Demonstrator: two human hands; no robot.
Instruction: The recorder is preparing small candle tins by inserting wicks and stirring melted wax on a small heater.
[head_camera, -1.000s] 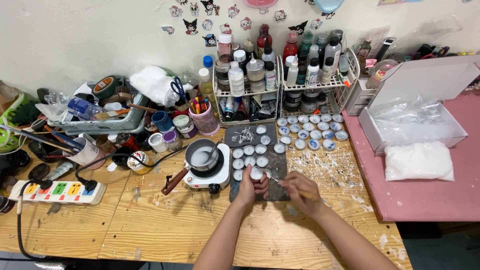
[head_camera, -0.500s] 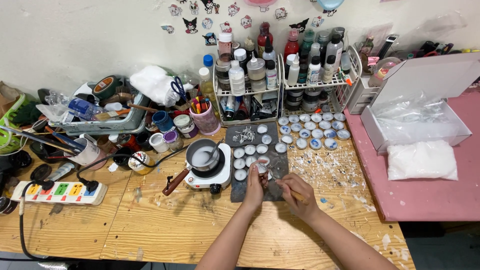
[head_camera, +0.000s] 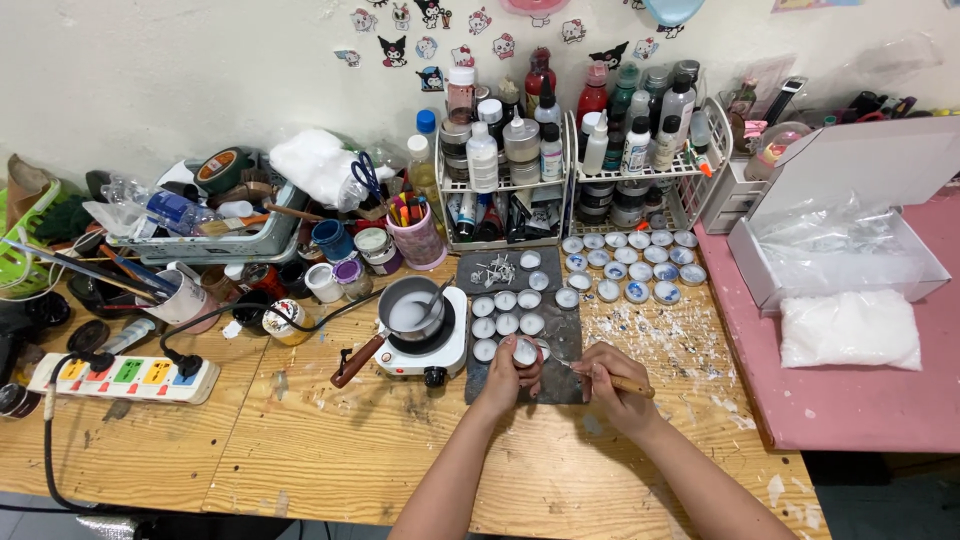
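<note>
Cluttered wooden workbench (head_camera: 330, 440) against a white wall with cartoon stickers, pink table (head_camera: 860, 400) butting up on the right. Left hand (head_camera: 508, 375) is gripping a small tealight cup (head_camera: 525, 351), fingers curled around it, holding it just above the near edge of the dark slate mat (head_camera: 560, 375). Right hand (head_camera: 612, 385) is clenching a wooden-handled tool (head_camera: 628, 383); its thin metal end is pointing left toward the cup, but I can't tell if it's touching. More filled tealight cups (head_camera: 507, 312) are sitting in rows on the mat, with a loose pile of wick tabs (head_camera: 494, 269) at the far end. Just left of the mat, a small pot (head_camera: 412, 312) of white wax is sitting on a white electric hotplate (head_camera: 425, 352), handle pointing near-left. Another batch of tealights (head_camera: 628, 265) is sitting on the bench right of the mat, in front of wire racks (head_camera: 580, 190) full of bottles. An open white box (head_camera: 850, 230) and a bag of white flakes (head_camera: 850, 330) are lying on the pink table. Power strip (head_camera: 125, 378) at far left.
</note>
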